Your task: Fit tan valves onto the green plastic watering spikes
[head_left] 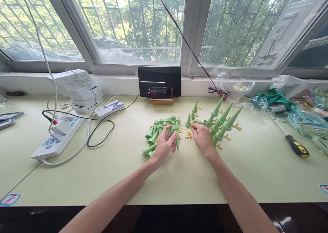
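My left hand (166,144) is closed on a green plant watering spike (177,140), its pointed tip turned down. Beneath and behind that hand lies a pile of green spike parts (154,132) with yellow bits among them. My right hand (202,136) has its fingertips pinched together beside a small upright green cone (188,120); what they hold, if anything, I cannot make out. Small yellow valves (189,135) lie between the hands. Several assembled spikes (222,121) with yellow valves stand point up just right of my right hand, and another spike (195,106) stands behind.
A tablet (159,76) leans at the windowsill with a phone (162,93) before it. Left are a power strip (55,142), cables, a white box (110,108) and stacked boxes (79,86). Right are a screwdriver (297,146), green plastic (273,99) and blue-green items (304,121).
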